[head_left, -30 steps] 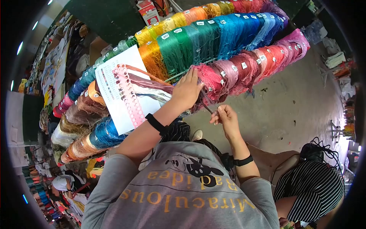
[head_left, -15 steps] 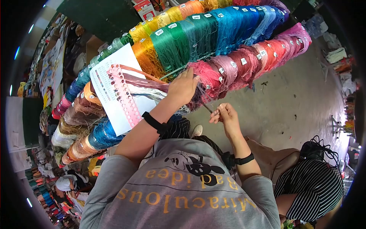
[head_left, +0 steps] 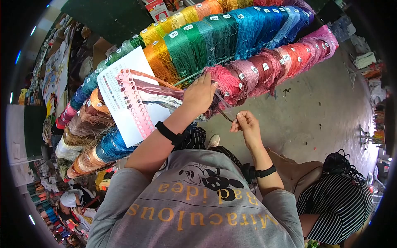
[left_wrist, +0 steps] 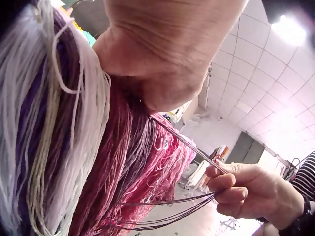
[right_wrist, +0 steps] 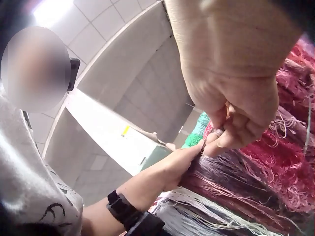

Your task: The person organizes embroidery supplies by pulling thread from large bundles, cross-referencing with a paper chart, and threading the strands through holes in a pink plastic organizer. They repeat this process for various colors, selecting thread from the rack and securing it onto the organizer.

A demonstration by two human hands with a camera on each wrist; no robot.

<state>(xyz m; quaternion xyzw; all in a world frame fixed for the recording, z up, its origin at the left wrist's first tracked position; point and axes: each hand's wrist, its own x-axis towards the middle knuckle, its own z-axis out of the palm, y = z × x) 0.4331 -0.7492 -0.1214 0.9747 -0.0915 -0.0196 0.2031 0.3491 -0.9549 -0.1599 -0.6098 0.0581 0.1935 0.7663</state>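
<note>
My left hand [head_left: 200, 96] lies over the hanging thread skeins, its fingers stretched across the top beside the pink skein [head_left: 223, 81]. In the left wrist view its palm side covers the top of maroon and dusky purple thread [left_wrist: 138, 152]. To the right of the rack, my right hand [head_left: 247, 126] pinches a few thin dark purple threads [left_wrist: 189, 146] between thumb and fingers. These run taut from beneath the left hand, while a slack loop of strands [left_wrist: 167, 223] sags below. Close to the left forearm, a pink punched card [head_left: 138, 109] carries orange, maroon and white threads.
The card lies on a white printed sheet [head_left: 111, 78] over the rack. Rows of labelled skeins, including green [head_left: 186, 49] and blue [head_left: 252, 33], stretch behind. Another person in striped clothing [head_left: 339, 206] is at the right, above the grey floor [head_left: 297, 115].
The head view has shifted slightly. My right hand keeps its grip beside the rack with its fingers drawn in more, and the strands spread wider apart. The left hand stays on the skeins.
</note>
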